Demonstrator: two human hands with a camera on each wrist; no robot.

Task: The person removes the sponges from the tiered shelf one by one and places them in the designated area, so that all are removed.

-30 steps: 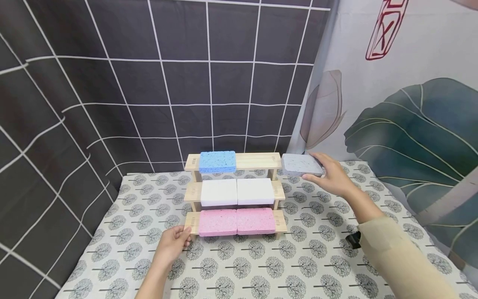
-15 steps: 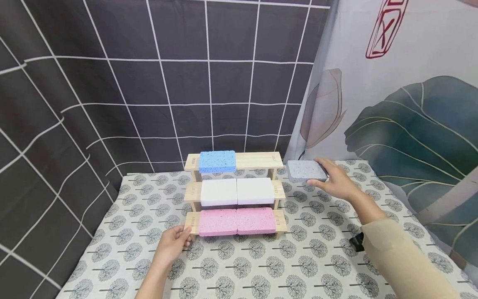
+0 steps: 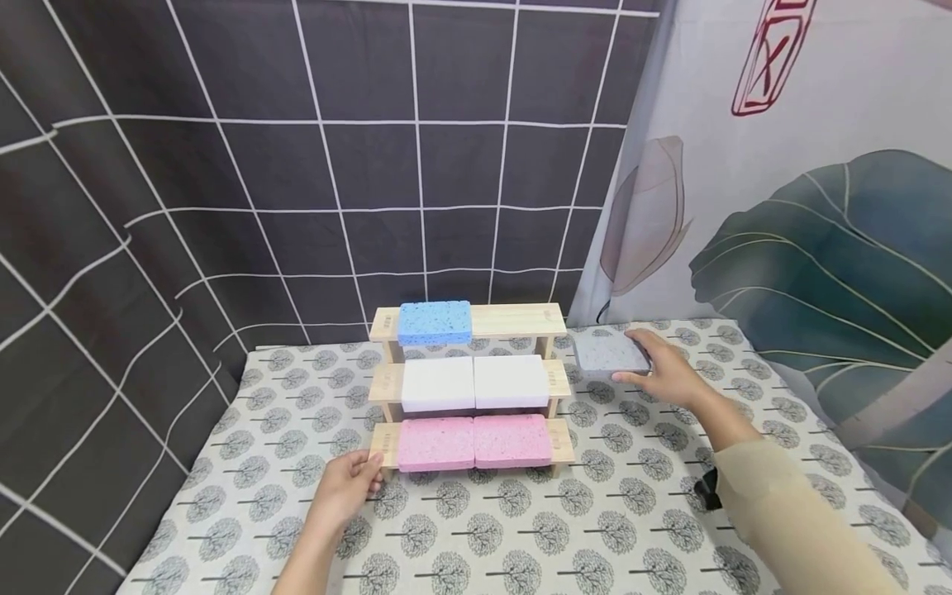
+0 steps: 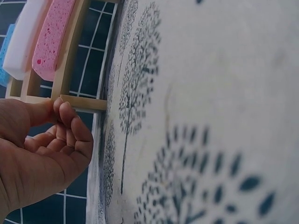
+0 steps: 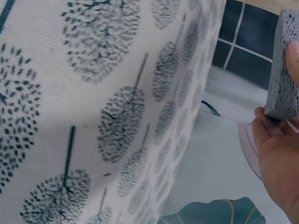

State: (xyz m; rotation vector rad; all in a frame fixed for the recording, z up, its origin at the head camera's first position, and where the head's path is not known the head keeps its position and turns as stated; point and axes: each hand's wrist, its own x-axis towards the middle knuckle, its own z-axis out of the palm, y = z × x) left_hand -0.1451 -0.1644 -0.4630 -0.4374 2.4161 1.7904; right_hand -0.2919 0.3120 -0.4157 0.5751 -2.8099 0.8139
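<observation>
The grey sponge (image 3: 611,354) is found just beyond the right end of the top board (image 3: 521,319) of the three-step wooden rack (image 3: 385,382), with a narrow gap seen between the two in the head view. Its long axis is laid roughly left to right, near parallel with the board. The sponge is grasped at its right end by the fingers of the right hand (image 3: 664,370), thumb on the near edge and fingertips on the far edge, so that its left end is presented towards the rack. In the right wrist view it is seen held clear of the cloth-covered desk (image 3: 461,541); whether it is level with the top board cannot be told. The blue sponge (image 3: 435,321) is seated on the left half of that board, and bare wood is shown to its right. The right hand is judged the better placed for any move along this line; the left hand (image 3: 346,486) is well apart from the sponge, the left end of the lowest board being pinched between its fingers.
</observation>
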